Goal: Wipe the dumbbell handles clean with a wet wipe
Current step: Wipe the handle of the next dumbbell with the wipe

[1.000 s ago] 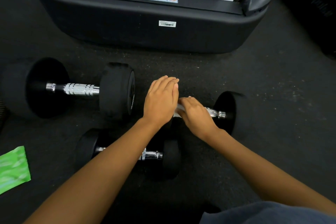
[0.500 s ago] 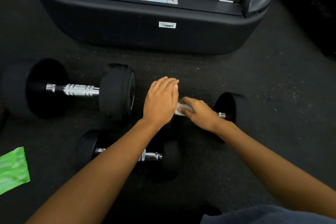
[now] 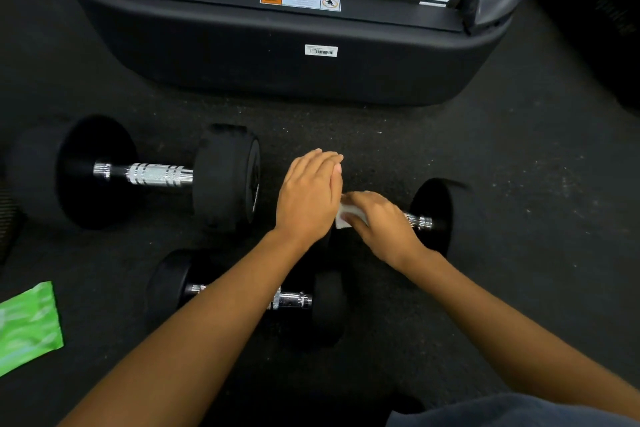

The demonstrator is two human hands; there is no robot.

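Three black dumbbells with chrome handles lie on the dark floor. The right dumbbell [image 3: 436, 215] has its left weight hidden under my left hand [image 3: 310, 199], which rests flat on it with straight fingers. My right hand [image 3: 379, 224] grips a white wet wipe [image 3: 344, 218] wrapped round this dumbbell's handle; only the handle's right end shows. A large dumbbell [image 3: 225, 177] lies at the left, untouched. A smaller dumbbell [image 3: 329, 302] lies nearer me, partly covered by my left forearm.
The black rear end of a treadmill [image 3: 277, 55] stands across the back. A green wipe packet [image 3: 27, 326] lies on the floor at the lower left. Dark rubber flooring [image 3: 536, 184] stretches to the right.
My right hand with the wipe slid right along the handle, then back left toward my left hand. My left hand has stayed in place.
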